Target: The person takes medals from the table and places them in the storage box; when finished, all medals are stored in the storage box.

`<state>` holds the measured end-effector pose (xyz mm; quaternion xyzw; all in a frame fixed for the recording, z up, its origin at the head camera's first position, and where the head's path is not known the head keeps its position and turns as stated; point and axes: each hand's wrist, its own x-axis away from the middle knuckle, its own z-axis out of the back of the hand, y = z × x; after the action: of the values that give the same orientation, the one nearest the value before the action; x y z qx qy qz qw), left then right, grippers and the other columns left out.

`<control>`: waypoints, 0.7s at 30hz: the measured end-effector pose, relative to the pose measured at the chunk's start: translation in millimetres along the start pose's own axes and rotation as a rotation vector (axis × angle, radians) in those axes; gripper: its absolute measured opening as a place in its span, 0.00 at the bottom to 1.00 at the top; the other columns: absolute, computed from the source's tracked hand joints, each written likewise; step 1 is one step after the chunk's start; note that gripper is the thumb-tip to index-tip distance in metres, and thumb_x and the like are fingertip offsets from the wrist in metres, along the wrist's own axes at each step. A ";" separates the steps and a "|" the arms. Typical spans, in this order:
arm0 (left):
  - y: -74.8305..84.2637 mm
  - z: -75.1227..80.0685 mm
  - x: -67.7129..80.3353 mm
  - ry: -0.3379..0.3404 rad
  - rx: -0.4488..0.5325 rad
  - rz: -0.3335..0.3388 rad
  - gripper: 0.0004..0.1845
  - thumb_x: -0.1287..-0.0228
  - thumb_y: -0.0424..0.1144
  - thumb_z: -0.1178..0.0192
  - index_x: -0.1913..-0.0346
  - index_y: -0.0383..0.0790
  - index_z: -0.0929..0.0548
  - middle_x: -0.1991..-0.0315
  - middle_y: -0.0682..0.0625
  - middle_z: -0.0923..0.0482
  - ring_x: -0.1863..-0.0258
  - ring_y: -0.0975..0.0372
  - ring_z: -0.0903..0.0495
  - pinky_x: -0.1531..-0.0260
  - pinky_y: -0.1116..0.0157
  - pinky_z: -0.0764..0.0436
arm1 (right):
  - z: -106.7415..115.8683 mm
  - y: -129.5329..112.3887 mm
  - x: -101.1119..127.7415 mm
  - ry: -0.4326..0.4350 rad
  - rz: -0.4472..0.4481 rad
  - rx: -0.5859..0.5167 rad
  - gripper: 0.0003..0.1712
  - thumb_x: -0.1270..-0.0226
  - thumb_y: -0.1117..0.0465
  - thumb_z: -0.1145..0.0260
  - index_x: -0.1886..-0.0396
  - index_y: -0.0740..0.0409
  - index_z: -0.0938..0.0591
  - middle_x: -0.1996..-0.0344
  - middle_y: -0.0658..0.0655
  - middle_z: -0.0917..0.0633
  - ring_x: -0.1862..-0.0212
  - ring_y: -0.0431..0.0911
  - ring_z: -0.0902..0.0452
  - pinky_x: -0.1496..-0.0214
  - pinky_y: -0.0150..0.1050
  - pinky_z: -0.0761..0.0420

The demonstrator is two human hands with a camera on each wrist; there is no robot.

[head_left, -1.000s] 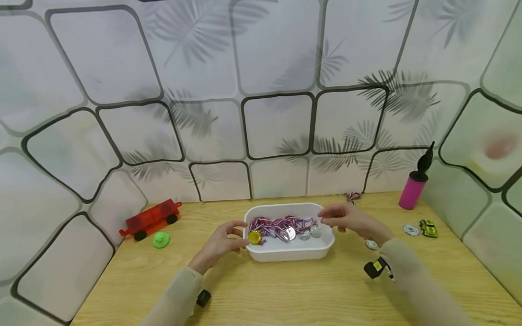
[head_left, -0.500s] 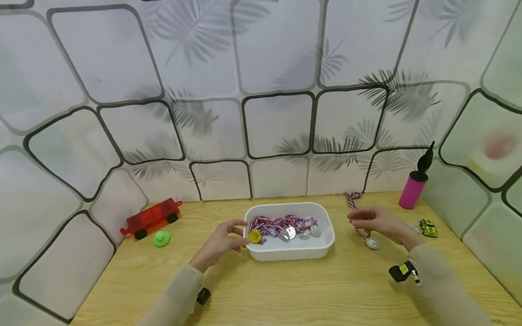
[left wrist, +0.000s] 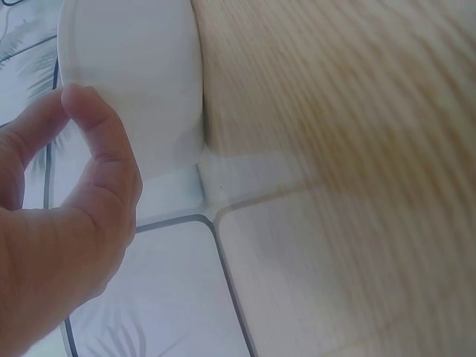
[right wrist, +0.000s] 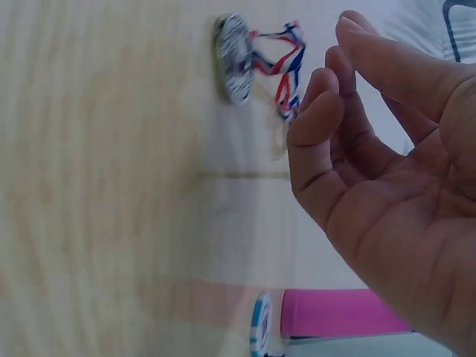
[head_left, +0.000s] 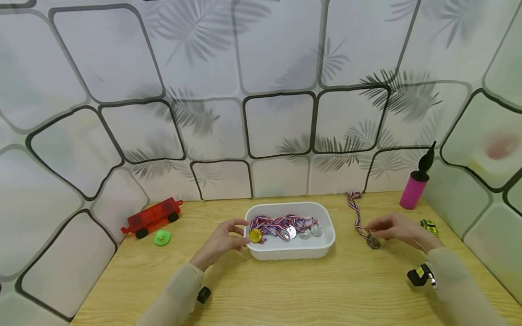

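My left hand pinches the left rim of a white plastic tray, thumb and fingertip meeting at the edge in the left wrist view. Inside the tray lie a gold medal, several silver medals and a tangle of red, white and blue ribbons. To the tray's right, another medal lies on the table, its striped ribbon stretching toward the back edge. Just right of this medal, my right hand hovers with loosely bent fingers; the right wrist view shows a gap between thumb and fingers.
A red toy wagon and a green duck toy sit on the left. Toward the right stand a pink cylinder with a black top, a yellow toy car and a poker chip. A patterned curtain backs the table.
My right hand has moved from the tray's right end rightward, past the loose medal to its right side. The left hand and the tray have stayed in place.
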<state>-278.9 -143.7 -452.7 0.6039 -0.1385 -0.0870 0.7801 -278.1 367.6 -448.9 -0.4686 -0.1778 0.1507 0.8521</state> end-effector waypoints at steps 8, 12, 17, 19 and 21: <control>0.9 -0.8 0.3 -0.002 0.000 -0.005 0.30 0.43 0.28 0.32 0.37 0.31 0.28 0.54 0.37 0.25 0.70 0.58 0.19 0.69 0.63 0.15 | -2.7 10.2 2.6 -0.035 -0.068 0.058 0.24 0.37 0.64 0.32 0.42 0.68 0.21 0.43 0.71 0.21 0.57 0.43 0.23 0.60 0.37 0.19; 1.2 -0.7 0.0 -0.004 0.000 -0.004 0.29 0.43 0.28 0.32 0.37 0.32 0.27 0.54 0.37 0.25 0.70 0.58 0.19 0.69 0.62 0.15 | -4.4 14.1 -0.3 -0.043 -0.052 0.105 0.23 0.38 0.62 0.30 0.43 0.63 0.19 0.39 0.70 0.23 0.53 0.44 0.23 0.56 0.34 0.20; 0.9 0.1 -1.1 -0.008 0.003 -0.001 0.29 0.43 0.28 0.32 0.37 0.32 0.27 0.54 0.37 0.25 0.69 0.59 0.19 0.69 0.62 0.15 | -5.2 18.4 -3.2 -0.043 0.041 0.201 0.22 0.40 0.62 0.29 0.45 0.64 0.17 0.44 0.68 0.20 0.59 0.39 0.25 0.59 0.31 0.23; 0.8 0.3 -1.1 -0.007 0.002 0.001 0.29 0.43 0.28 0.32 0.37 0.32 0.27 0.54 0.37 0.25 0.69 0.59 0.18 0.68 0.62 0.15 | -6.6 18.8 -4.6 -0.047 0.080 0.233 0.22 0.41 0.64 0.29 0.47 0.65 0.17 0.46 0.68 0.19 0.62 0.37 0.27 0.61 0.29 0.25; 0.8 0.3 -0.7 -0.005 0.000 0.001 0.29 0.43 0.28 0.32 0.37 0.32 0.27 0.54 0.37 0.25 0.68 0.59 0.18 0.68 0.62 0.14 | -9.0 18.3 -6.1 -0.046 0.106 0.243 0.22 0.43 0.65 0.28 0.48 0.68 0.17 0.48 0.69 0.18 0.65 0.35 0.29 0.63 0.28 0.27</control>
<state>-279.7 -143.5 -452.0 0.6036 -0.1408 -0.0880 0.7798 -281.2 367.7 -470.0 -0.3672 -0.1527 0.2267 0.8891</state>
